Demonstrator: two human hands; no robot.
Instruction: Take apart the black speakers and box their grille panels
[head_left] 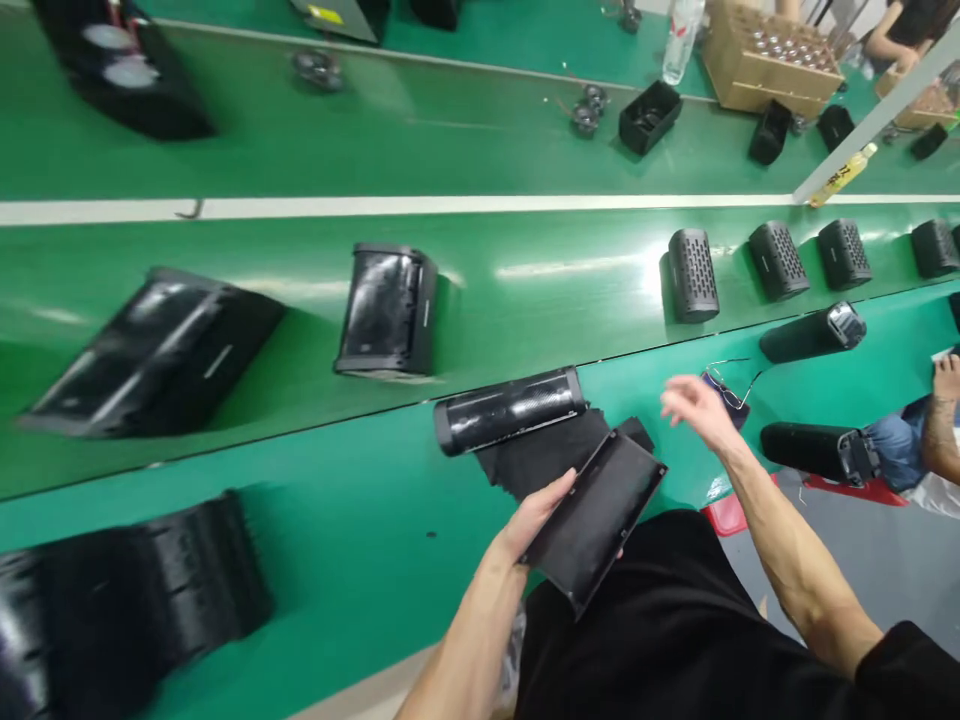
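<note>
My left hand is closed around the edge of a black rectangular plastic panel, tilted above my lap with its flat, hollow-looking side facing up. My right hand hovers to the right of the panel with loosely bent fingers, and nothing shows in it. Beyond the panel, a glossy black speaker casing lies on the green bench. Several dark sheets, perhaps mesh or foam, lie between the casing and the panel. A pair of eyeglasses rests on a dark item just beyond my right hand.
A black casing and a blurred larger one sit on the green belt. Farther right stand several perforated black casings. Stacked black parts occupy the bench's left. Across the belt is a cardboard box. A co-worker's arm appears at right.
</note>
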